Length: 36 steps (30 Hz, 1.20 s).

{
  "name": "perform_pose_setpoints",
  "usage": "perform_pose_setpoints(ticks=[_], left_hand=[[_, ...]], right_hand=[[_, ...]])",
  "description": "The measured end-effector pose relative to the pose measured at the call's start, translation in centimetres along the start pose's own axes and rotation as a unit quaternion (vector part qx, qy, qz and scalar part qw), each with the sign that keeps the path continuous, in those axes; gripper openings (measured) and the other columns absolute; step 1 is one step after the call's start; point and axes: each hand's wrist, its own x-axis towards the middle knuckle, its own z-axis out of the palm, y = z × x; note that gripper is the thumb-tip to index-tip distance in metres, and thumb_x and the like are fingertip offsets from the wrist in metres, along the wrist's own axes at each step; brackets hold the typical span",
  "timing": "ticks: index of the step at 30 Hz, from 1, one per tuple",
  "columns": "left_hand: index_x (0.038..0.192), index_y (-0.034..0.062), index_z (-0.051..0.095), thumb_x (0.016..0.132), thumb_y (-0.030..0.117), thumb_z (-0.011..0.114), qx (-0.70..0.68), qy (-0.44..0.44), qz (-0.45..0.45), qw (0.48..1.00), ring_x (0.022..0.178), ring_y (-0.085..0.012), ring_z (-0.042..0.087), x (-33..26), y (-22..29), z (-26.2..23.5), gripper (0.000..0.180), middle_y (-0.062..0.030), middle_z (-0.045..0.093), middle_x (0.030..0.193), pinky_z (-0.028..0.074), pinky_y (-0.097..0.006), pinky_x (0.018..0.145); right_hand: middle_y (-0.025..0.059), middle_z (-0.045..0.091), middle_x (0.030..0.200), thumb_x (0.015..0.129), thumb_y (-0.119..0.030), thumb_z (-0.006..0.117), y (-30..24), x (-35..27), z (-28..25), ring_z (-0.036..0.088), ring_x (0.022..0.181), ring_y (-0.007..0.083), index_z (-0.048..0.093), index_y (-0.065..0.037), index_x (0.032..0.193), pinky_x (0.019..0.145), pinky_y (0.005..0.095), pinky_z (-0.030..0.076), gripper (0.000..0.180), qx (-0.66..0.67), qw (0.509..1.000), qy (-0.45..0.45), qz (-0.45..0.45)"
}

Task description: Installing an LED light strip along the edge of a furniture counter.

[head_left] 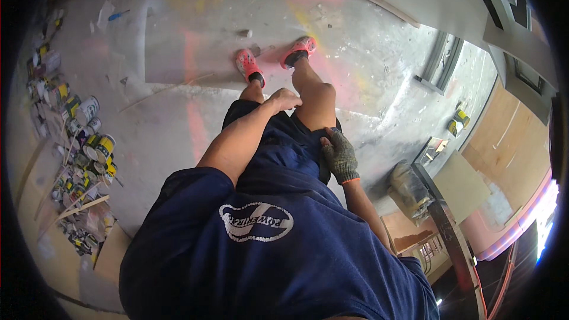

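My bare left hand [285, 100] is held over my lap near the knees, its fingers curled closed. Whatever lies inside them, if anything, is hidden. On my right hand [340, 155] is a grey knitted glove with bare fingertips and an orange cuff edge. That hand is at the leg of my dark shorts [278, 136], with thumb and fingers closed on the cloth near the hem. Above the lap the navy T-shirt [278, 261] fills the lower middle. Both feet, in pink clogs [247, 65], rest on the paint-stained floor.
Paint cans [89, 109] and wood strips are heaped along the left. A blue-handled screwdriver [117, 15], a small white cup [245, 34] and a thin stick [166, 91] lie on the floor. Rightward are a metal frame [440, 62], more cans [458, 123], a plastic-wrapped bundle [408, 188] and plywood [504, 136].
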Motion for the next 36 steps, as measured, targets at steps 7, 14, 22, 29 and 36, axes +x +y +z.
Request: perform_pose_setpoints(ticks=[7,14,22,29,36], left_hand=[[0.063,0.003,0.066,0.07,0.031,0.067,0.196,0.047,0.09,0.975,0.062,-0.0244,0.063,-2.1,3.2,-0.4,0.029,-0.0161,0.063,0.064,0.049,-0.038,0.065],[0.066,0.0012,0.067,0.071,0.027,0.064,0.214,0.103,0.118,0.964,0.071,-0.0339,0.068,-1.7,2.2,0.3,0.026,-0.0228,0.066,0.072,0.051,-0.043,0.068],[0.068,0.0032,0.07,0.071,0.028,0.064,0.179,0.119,0.111,0.97,0.075,-0.035,0.068,-1.7,1.9,0.6,0.026,-0.0205,0.068,0.074,0.052,-0.042,0.072],[0.078,0.0066,0.073,0.072,0.028,0.062,0.148,0.121,0.086,0.978,0.087,-0.0358,0.068,-1.2,2.0,0.3,0.025,-0.0226,0.069,0.085,0.052,-0.043,0.083],[0.094,0.0026,0.072,0.076,0.032,0.063,0.071,0.161,0.13,0.976,0.099,-0.0293,0.066,-1.2,0.5,0.6,0.035,-0.018,0.07,0.099,0.05,-0.038,0.088]], right_hand=[[0.0212,0.064,0.103,0.09,-0.029,0.06,0.3,0.1,0.3,0.061,0.1,0.0376,0.06,-0.004,0.123,0.085,0.0425,0.047,0.041,-0.022,1.0,-0.003,-0.004],[0.0216,0.063,0.104,0.091,-0.03,0.058,-0.1,0.2,0.4,0.059,0.102,0.0393,0.06,-0.004,0.122,0.087,0.045,0.046,0.04,-0.031,0.999,-0.006,-0.012],[0.0224,0.063,0.107,0.092,-0.03,0.057,-0.1,0.1,0.1,0.059,0.103,0.0406,0.059,-0.002,0.121,0.088,0.0453,0.047,0.041,-0.004,1.0,-0.014,-0.011],[0.0235,0.064,0.105,0.092,-0.03,0.056,-0.2,-0.2,-0.4,0.06,0.101,0.0405,0.06,0.0,0.12,0.088,0.0448,0.047,0.041,-0.026,0.999,-0.004,-0.039],[0.0225,0.064,0.104,0.091,-0.029,0.058,0.5,0.0,-0.2,0.06,0.101,0.0398,0.06,-0.001,0.12,0.088,0.0433,0.047,0.04,-0.022,0.999,0.0,-0.039]])
